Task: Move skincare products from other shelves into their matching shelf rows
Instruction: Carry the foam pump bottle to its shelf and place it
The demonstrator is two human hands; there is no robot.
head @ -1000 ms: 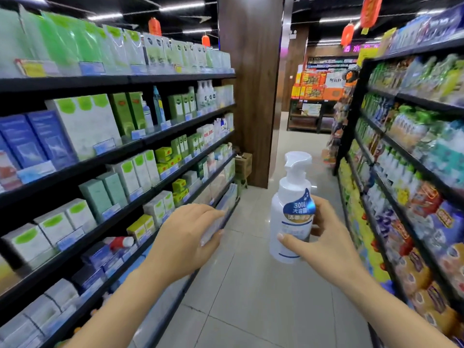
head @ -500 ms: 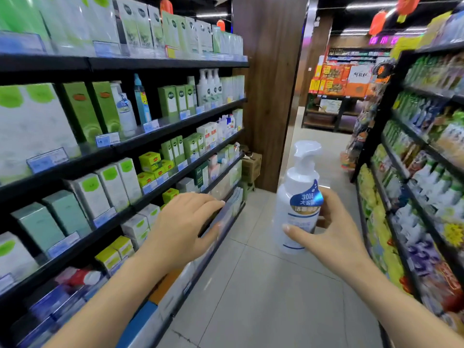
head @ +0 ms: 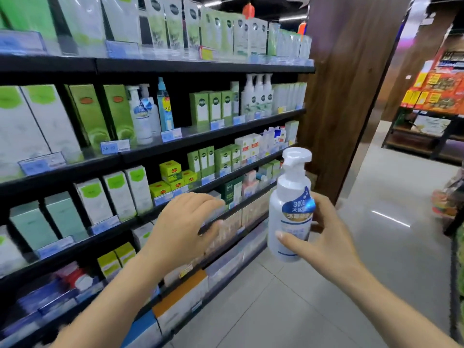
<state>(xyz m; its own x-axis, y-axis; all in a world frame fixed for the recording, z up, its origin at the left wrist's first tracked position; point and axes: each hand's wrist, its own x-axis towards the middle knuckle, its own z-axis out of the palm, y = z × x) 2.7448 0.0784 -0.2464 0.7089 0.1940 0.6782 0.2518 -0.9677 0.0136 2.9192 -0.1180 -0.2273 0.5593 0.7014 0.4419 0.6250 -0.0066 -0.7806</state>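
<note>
Black metal shelves (head: 155, 66) fill the left side, their edges lined with small blue-and-white price tags (head: 115, 146) too blurred to read. Tall glossy cartons stand in rows: white ones with green ovals (head: 37, 126) far left, then green boxes with an orange oval mark (head: 90, 116). Beside these on the same shelf stand two white pump bottles with blue labels (head: 143, 116) and a slim blue bottle (head: 164, 106). Lower down sit small yellow-green cube boxes (head: 170, 169) with red emblems.

The left hand (head: 183, 227) hovers palm-down in front of a lower shelf edge, fingers loosely spread and slightly curled, holding nothing.

To its right, the right hand (head: 329, 242) grips a smooth white plastic pump bottle (head: 291, 209) upright in the aisle, away from the shelves, thumb across its front and fingers wrapped behind. Its rounded blue label shows "300" and Chinese characters, with a gold band beneath.

Behind it rises a dark wood-grain pillar (head: 346, 96), and pale glossy tiles (head: 376, 247) cover the floor.
</note>
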